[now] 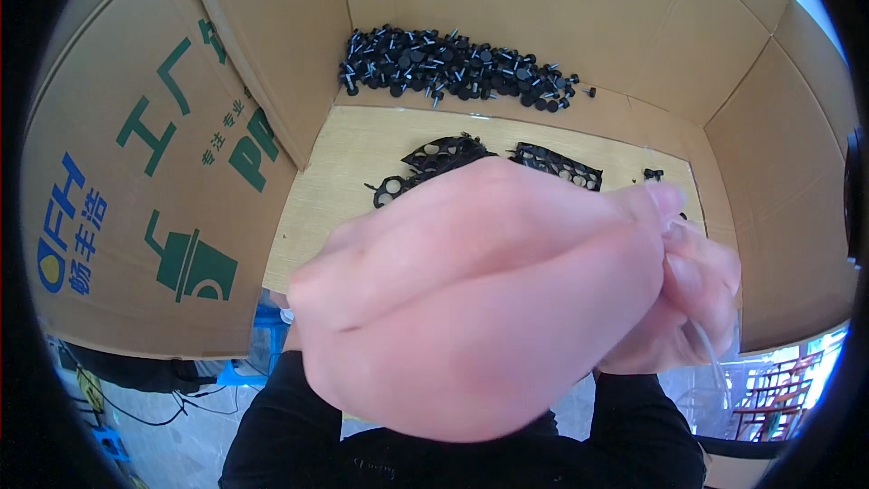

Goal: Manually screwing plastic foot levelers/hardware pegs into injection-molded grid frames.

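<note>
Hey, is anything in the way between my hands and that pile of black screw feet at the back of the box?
Partly. Both hands are raised close to the camera, pinching something thin and clear. Between them and the pile of black feet lie black perforated holder pieces on the wooden board. Nothing else visible blocks the way.

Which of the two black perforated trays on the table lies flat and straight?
The right tray lies flat, a straight strip of round holes; the left tray is bent and crumpled.
</note>
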`<action>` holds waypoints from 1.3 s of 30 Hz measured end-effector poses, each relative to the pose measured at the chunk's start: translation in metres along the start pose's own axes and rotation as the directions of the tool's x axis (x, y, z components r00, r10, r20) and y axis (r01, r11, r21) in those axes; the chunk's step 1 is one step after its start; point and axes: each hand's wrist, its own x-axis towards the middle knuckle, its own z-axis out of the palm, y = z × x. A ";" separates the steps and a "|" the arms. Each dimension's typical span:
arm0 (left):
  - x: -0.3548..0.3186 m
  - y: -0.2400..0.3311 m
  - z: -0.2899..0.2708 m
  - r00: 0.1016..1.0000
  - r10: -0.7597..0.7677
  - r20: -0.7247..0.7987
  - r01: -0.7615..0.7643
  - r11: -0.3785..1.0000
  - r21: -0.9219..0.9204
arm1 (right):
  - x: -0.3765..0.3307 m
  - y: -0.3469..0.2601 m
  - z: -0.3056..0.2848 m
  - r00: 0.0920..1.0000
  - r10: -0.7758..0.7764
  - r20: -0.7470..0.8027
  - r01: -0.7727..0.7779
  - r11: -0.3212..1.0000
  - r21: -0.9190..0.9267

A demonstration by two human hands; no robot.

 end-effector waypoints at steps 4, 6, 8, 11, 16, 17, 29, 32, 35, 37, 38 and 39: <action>0.017 -0.012 -0.002 0.979 0.201 0.016 -0.197 0.937 0.287 | 0.008 -0.001 -0.006 1.000 0.013 0.002 -0.013 0.991 -0.136; 0.033 -0.026 0.003 0.960 0.276 0.053 -0.272 0.865 0.422 | -0.005 0.005 -0.025 0.999 0.028 -0.019 -0.031 0.984 -0.174; 0.015 -0.020 -0.014 0.923 0.383 0.043 -0.338 0.752 0.566 | -0.004 0.011 0.002 0.970 0.211 -0.118 -0.208 0.977 0.035; 0.025 -0.017 0.014 0.887 0.444 -0.131 -0.275 0.733 0.622 | -0.002 0.017 0.000 0.960 0.153 -0.236 -0.138 0.987 0.079; 0.025 -0.012 0.006 0.941 0.317 -0.123 -0.230 0.860 0.455 | 0.001 0.001 -0.014 0.957 0.153 -0.247 -0.146 0.988 0.049; 0.025 -0.013 0.002 0.941 0.314 -0.123 -0.228 0.861 0.455 | 0.000 0.001 -0.014 0.960 0.142 -0.243 -0.130 0.989 0.065; 0.024 -0.013 -0.008 0.893 0.433 0.127 -0.420 0.694 0.584 | 0.007 -0.013 -0.029 0.979 0.203 -0.035 -0.206 0.960 -0.188; 0.024 -0.016 -0.006 0.854 0.509 0.112 -0.432 0.571 0.698 | 0.007 -0.001 -0.018 0.990 0.126 -0.059 -0.136 0.967 -0.216; 0.023 -0.020 -0.004 0.808 0.580 0.108 -0.418 0.434 0.798 | 0.006 -0.006 -0.005 0.961 0.183 -0.207 -0.222 0.957 -0.186; 0.026 -0.022 -0.002 0.770 0.627 0.117 -0.408 0.342 0.847 | 0.009 -0.011 -0.008 0.940 0.251 -0.230 -0.294 0.939 -0.179; 0.027 -0.023 -0.002 0.771 0.627 0.116 -0.406 0.342 0.847 | 0.010 -0.012 -0.011 0.946 0.302 -0.121 -0.315 0.943 -0.104; 0.028 -0.023 -0.001 0.750 0.650 0.126 -0.406 0.302 0.862 | 0.010 -0.012 -0.012 0.940 0.341 -0.007 -0.341 0.940 -0.031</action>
